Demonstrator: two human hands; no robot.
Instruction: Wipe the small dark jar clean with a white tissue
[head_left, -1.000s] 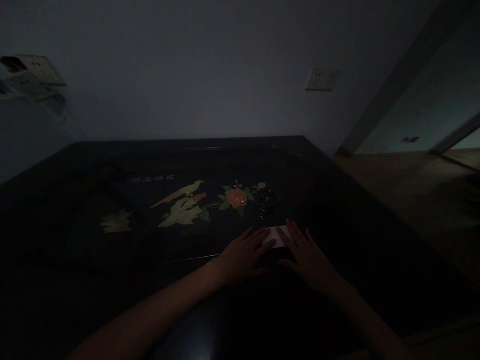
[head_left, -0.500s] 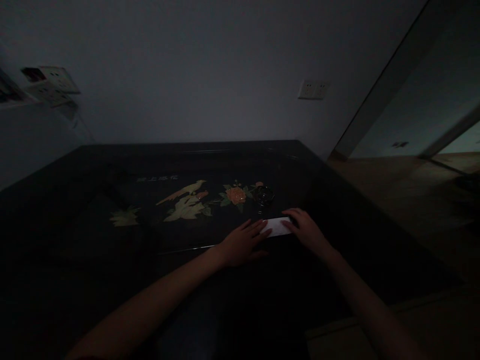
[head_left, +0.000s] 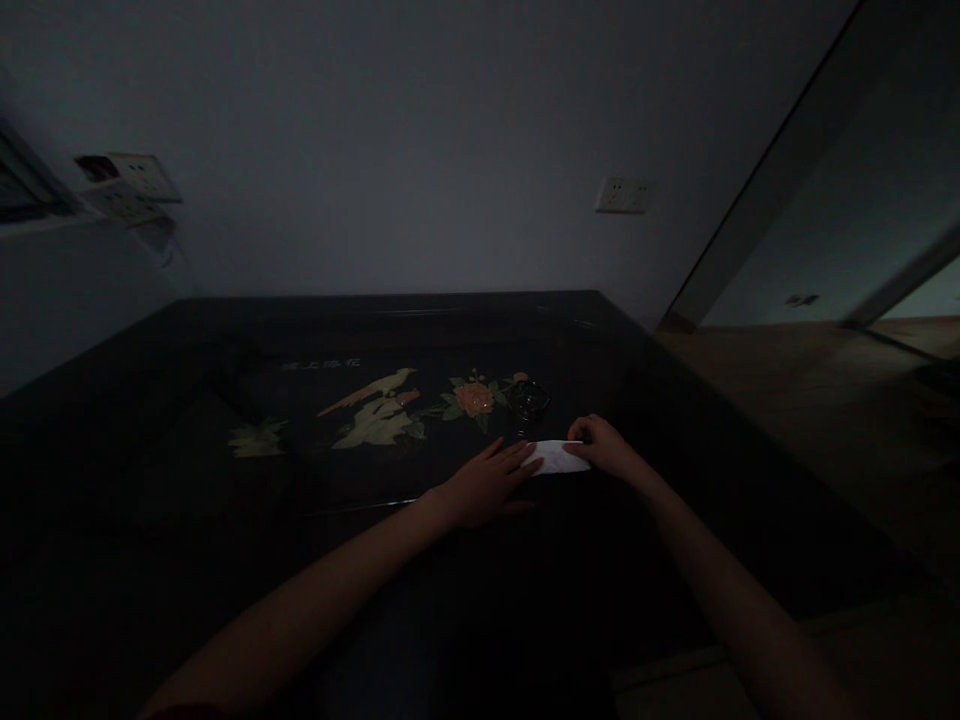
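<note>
A small white piece of paper lies on the dark tabletop, near the front edge of its decorated part. My left hand rests flat, fingers apart, with its fingertips on the paper's left end. At the right end, my right hand pinches the paper with bent fingers, the thumb on top. Just beyond the paper lies a dark, shiny round object, too dim to make out.
The tabletop carries a bird picture, an orange flower and pale written characters. Behind it is a wall with a double socket. More sockets are at the left. Wooden floor shows to the right.
My right hand's fingers have curled in from a stretched pose and gripped the paper's right end, which now bends a little. My left hand has stayed in place. The view has shifted slightly.
</note>
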